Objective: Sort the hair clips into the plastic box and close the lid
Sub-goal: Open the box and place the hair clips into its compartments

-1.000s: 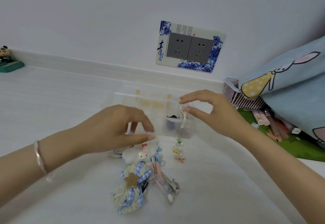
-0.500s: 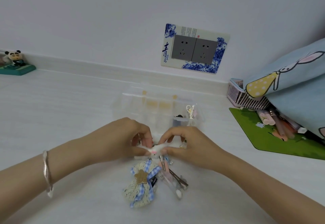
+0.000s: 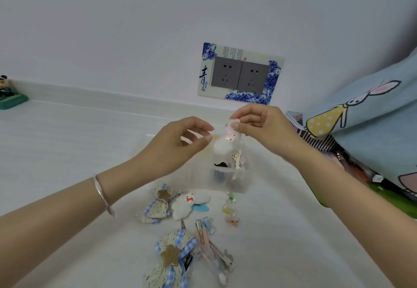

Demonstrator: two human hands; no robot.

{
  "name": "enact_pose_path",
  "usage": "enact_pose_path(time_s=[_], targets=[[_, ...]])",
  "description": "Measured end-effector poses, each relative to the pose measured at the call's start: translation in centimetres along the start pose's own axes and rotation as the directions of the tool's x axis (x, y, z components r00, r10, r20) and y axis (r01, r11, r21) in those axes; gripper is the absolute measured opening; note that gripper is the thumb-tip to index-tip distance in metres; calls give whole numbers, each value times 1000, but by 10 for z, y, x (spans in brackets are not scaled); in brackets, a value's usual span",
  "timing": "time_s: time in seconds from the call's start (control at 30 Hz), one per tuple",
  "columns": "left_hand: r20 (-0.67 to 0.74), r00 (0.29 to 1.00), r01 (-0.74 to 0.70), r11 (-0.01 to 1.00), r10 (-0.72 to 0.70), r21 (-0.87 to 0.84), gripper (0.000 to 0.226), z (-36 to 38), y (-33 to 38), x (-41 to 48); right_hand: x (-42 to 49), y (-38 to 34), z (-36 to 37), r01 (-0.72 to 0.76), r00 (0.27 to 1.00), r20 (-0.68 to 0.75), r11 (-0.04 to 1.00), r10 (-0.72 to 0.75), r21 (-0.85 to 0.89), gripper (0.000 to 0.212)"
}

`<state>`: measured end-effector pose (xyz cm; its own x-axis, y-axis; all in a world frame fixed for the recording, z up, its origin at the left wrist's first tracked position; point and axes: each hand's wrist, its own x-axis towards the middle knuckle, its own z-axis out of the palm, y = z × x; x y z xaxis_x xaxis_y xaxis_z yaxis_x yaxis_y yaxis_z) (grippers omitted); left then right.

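Held item: plush clip (image 3: 225,144), white and fluffy, with a pink mark on its face; it hangs just above the far part of the box (image 3: 228,170); whether it touches the box I cannot tell.

My right hand (image 3: 264,129): thumb and forefinger pressed together on the clip's top end, pinching it; the other fingers are curled behind.

My left hand (image 3: 178,145): fingers curled; the tips of thumb and forefinger sit a little apart at the clip's left edge; whether they grip it or only touch it I cannot tell; a bracelet (image 3: 102,195) is on the wrist.

Box: clear plastic, standing on the table (image 3: 67,152) between my wrists; inside are a dark piece (image 3: 220,165) and a small gold clip (image 3: 237,161), upright near the front wall; I cannot make out the lid.

Loose on the table, nearer me than the box:
- second plush (image 3: 191,204), white with a red bow, lying partly over a blue piece (image 3: 202,208);
- far lace bow (image 3: 161,202), with a star at its middle, just left of the second plush;
- near lace bow (image 3: 171,256), checked blue ribbon and a star, closest to me;
- metal clips (image 3: 212,251), a heap touching the near lace bow's right side;
- green clip (image 3: 231,195), yellow clip (image 3: 229,206) and orange clip (image 3: 232,222), in a line running from the box toward me.

Surroundings: socket plate (image 3: 241,75) on the wall; panda figure (image 3: 5,91) at far left; pink basket (image 3: 300,127), bunny cloth (image 3: 372,118) and green mat (image 3: 406,208) at right.
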<state>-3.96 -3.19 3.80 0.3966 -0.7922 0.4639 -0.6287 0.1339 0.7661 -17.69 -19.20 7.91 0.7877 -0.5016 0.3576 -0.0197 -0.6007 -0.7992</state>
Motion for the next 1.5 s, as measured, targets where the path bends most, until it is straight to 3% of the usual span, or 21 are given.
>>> enact_pose_path(time_s=[0.13, 0.33, 0.5, 0.63, 0.77, 0.83, 1.03, 1.17, 1.33, 1.5], targets=[[-41, 999, 32, 999, -32, 12, 13, 0, -10, 8, 21, 10, 1, 14, 983, 180, 983, 20, -183, 12], [32, 999, -24, 992, 20, 124, 15, 7, -14, 11, 28, 27, 13, 86, 935, 352, 940, 37, -330, 17], [185, 980, -128, 940, 71, 318, 28, 12, -17, 12, 20, 27, -8, 156, 959, 283, 891, -32, -426, 19], [341, 936, -227, 884, 83, 408, 52, 17, -21, 10, 7, 32, -15, 142, 912, 405, 883, 59, -448, 17], [366, 926, -264, 850, 91, 456, 61, 23, -21, 12, 12, 41, -14, 144, 970, 242, 821, -7, -553, 9], [364, 926, -276, 845, 105, 459, 61, 24, -19, 12, 15, 42, -17, 117, 977, 212, 841, -3, -528, 9], [362, 922, -283, 879, 139, 384, 41, 25, -10, 10, 7, 47, -18, 132, 954, 298, 885, 8, -446, 12], [427, 884, -378, 831, 193, 407, 41, 32, -8, 11, 9, 52, -18, 72, 936, 342, 904, 85, -421, 20], [417, 889, -378, 815, 188, 439, 51, 33, -11, 11, 9, 49, -16, 36, 934, 342, 924, 104, -380, 20], [404, 893, -366, 845, 200, 390, 43, 31, -10, 12, 9, 45, -17, -11, 908, 377, 910, 183, -415, 21]])
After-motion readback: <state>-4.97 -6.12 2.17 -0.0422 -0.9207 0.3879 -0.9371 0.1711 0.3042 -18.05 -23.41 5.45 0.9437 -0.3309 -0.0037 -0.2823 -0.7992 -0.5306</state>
